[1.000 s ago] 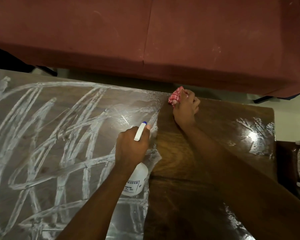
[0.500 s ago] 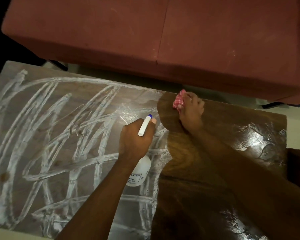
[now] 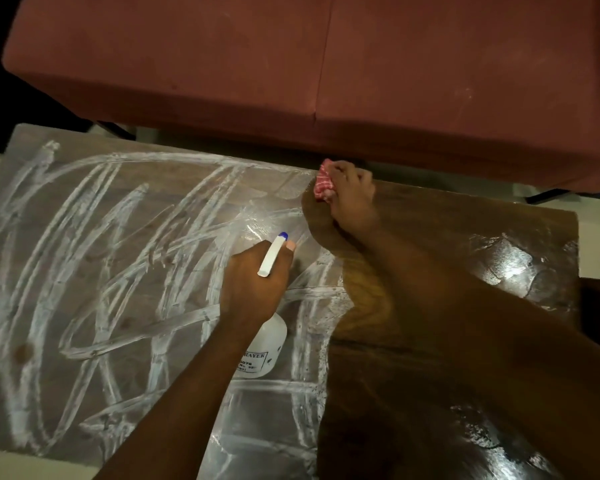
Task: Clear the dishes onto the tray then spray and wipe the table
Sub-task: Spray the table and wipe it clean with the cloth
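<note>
The right hand had its fingers curled tight round a bunched red-and-white checked cloth, pressing it on the dark wooden table at the far edge. The left hand gripped a white plastic spray bottle with a blue nozzle tip. White foamy streaks covered the tabletop left of both hands; right of them it gleamed wet.

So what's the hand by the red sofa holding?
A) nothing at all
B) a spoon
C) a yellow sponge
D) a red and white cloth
D: the right hand grips a bunched red and white cloth at the far edge of the table, while the left hand holds the spray bottle.
</note>
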